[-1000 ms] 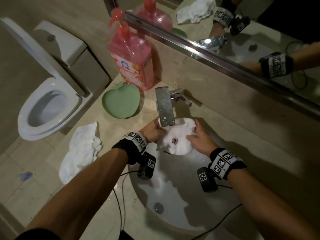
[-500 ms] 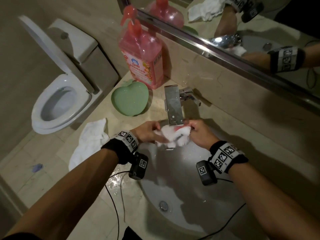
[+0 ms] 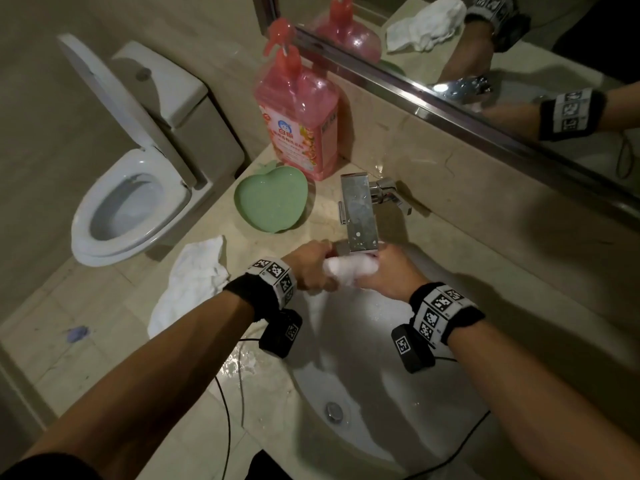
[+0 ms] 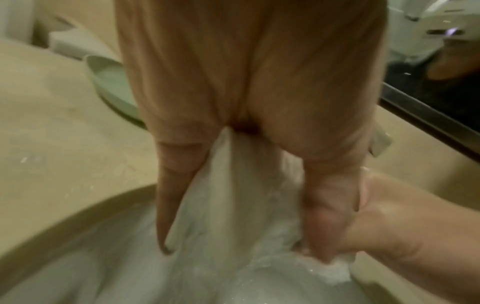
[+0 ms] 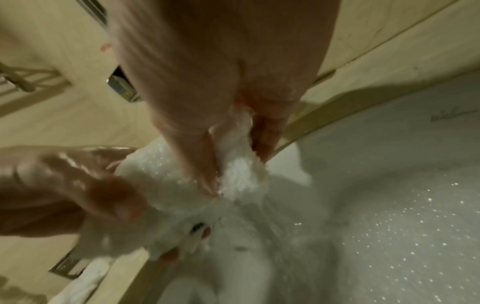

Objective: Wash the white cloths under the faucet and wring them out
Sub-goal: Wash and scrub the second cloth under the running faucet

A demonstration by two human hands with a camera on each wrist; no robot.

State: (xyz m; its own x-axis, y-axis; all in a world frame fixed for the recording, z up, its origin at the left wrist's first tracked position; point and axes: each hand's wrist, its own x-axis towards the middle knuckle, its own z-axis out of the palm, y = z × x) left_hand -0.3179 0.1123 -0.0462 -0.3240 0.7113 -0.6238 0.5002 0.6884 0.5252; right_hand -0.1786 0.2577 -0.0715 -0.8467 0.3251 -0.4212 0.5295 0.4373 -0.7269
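Both the left hand (image 3: 313, 268) and the right hand (image 3: 388, 275) grip the bunched white cloth (image 3: 351, 268) just under the faucet (image 3: 360, 216) at the sink's (image 3: 363, 344) back rim, apparently mid-wring, while a second cloth (image 3: 194, 282) lies near the counter's (image 3: 485, 237) left edge, probably unwashed.

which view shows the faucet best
The head view: the whole chrome faucet shows from above, its spout over the bunched cloth that both hands grip. The left wrist view shows only a blurred pale sliver that may be it; the right wrist view shows none clearly.
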